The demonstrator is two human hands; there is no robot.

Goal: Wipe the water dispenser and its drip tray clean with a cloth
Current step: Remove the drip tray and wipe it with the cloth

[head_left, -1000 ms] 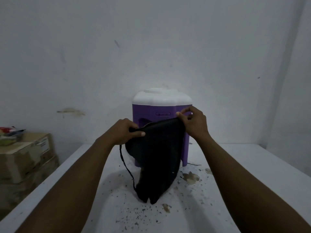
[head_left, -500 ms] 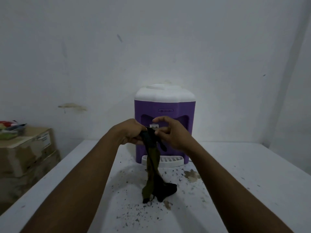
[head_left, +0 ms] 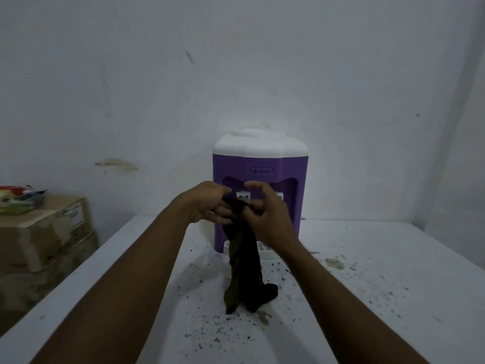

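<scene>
- Purple-and-white water dispenser stands at the far side of the desk, close to the wall.
- Left hand and right hand pinch the bunched dark cloth with curled fingers, partly hiding the taps and most of the drip tray.
- Cloth's tail rests on the desk among dark specks.
- Cardboard boxes sit left of the desk.

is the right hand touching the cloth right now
Touching. The head view shows the right hand pinching the top of the dark cloth, its fingers curled round the bunched fabric.
</scene>
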